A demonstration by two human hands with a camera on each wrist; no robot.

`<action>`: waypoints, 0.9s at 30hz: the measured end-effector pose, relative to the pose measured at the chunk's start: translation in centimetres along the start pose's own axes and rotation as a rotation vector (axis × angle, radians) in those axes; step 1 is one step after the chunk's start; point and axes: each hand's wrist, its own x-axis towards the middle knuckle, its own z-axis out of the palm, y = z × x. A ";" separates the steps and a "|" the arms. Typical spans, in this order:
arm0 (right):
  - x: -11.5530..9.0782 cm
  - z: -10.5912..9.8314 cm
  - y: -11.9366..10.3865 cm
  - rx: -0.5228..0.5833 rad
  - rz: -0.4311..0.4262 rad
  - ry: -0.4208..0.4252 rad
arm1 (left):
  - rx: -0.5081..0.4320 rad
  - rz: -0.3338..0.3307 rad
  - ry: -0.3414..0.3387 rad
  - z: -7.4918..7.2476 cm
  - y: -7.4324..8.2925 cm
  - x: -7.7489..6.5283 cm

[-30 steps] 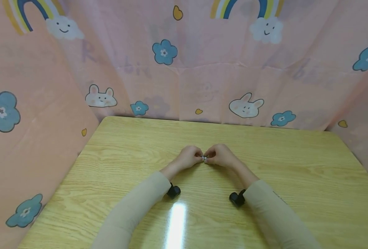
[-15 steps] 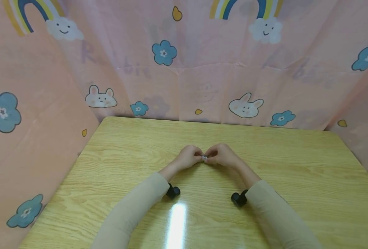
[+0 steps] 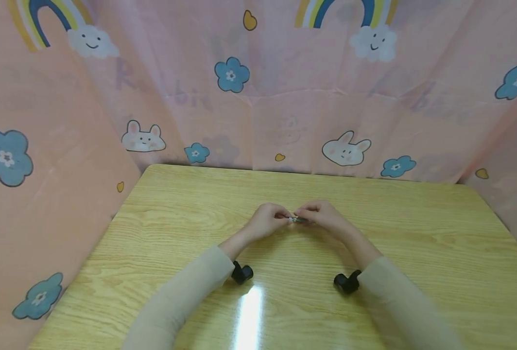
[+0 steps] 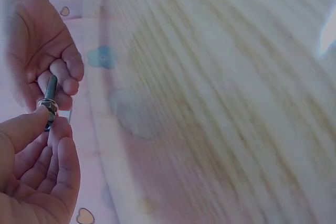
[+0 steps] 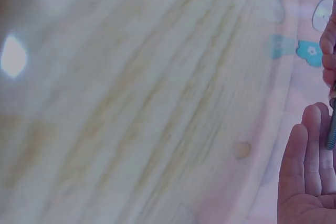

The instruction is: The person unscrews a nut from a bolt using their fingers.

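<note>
A small metal bolt [image 4: 51, 86] with a threaded shaft carries a bright nut-like collar [image 4: 48, 104] near my left fingers. My left hand [image 3: 265, 221] pinches this end between thumb [image 4: 23, 129] and fingers, while its other fingers lie loosely curled beneath. The shaft points toward my right hand [image 3: 324, 214], whose fingertips are right at the collar and beside the shaft. In the right wrist view, several right-hand fingers [image 5: 312, 156] stretch out nearly straight behind the threads; the thumb is out of frame. I cannot tell whether the right fingertips grip the collar.
Both hands are above a light wood-grain table [image 3: 197, 194]. Behind it hangs a pink cloth [image 3: 280, 112] printed with rabbits, flowers and rainbows. Black wrist cameras [image 3: 242, 273] sit at both beige cuffs, and a bright light reflection [image 3: 249, 316] shows on the tabletop.
My right hand has shifted slightly right, away from the left hand, and more of the bolt's dark shaft shows between them. The left hand stays nearly in place.
</note>
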 end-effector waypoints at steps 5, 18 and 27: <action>-0.9 0.0 -0.5 0.081 0.007 -0.037 | -0.022 0.015 0.007 -0.1 0.8 -0.5; -2.6 0.4 -1.5 0.182 -0.003 -0.052 | -0.137 0.036 0.002 -0.4 2.0 -2.2; -3.4 1.0 -2.1 0.226 -0.057 -0.104 | -0.173 0.070 0.042 -0.8 3.0 -3.3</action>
